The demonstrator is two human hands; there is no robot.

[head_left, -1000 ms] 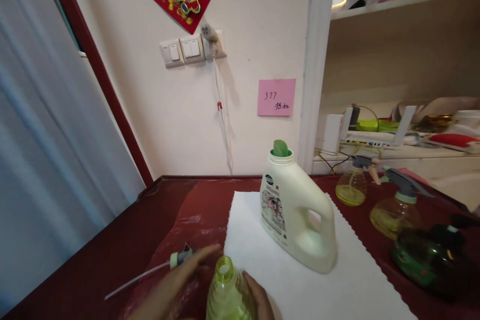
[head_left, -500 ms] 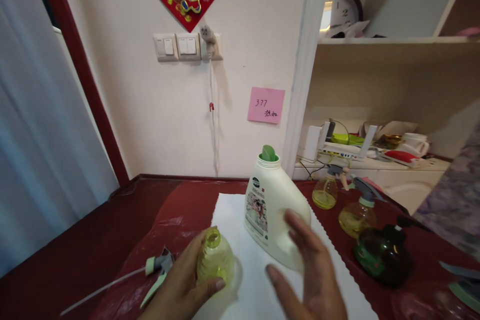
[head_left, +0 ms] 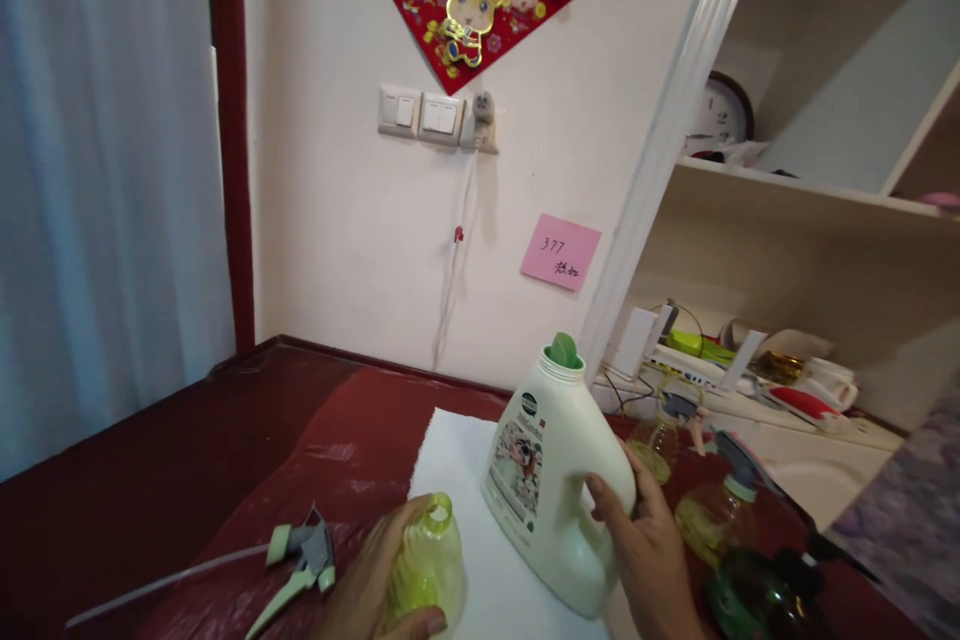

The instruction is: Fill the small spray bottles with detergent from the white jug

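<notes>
My left hand [head_left: 371,590] is wrapped round a small yellow-green bottle [head_left: 427,560] with an open neck, standing on a white cloth [head_left: 450,460]. My right hand [head_left: 645,550] grips the handle side of a cream detergent jug [head_left: 551,475] with a green spout, upright on the same cloth. A detached trigger sprayer head [head_left: 304,555] with a long dip tube lies on the red table cover [head_left: 352,440], just left of my left hand.
Three spray bottles stand right of the jug: a small yellow one [head_left: 660,435], a larger yellow one [head_left: 712,520], and a dark green one [head_left: 757,600]. Wall with switches [head_left: 420,115] and a pink note [head_left: 561,252] behind. Shelves with clutter at right; a curtain at left.
My right hand moved from hovering in front of the jug to gripping its handle. The view swung left and tilted. My left hand kept hold of the small bottle.
</notes>
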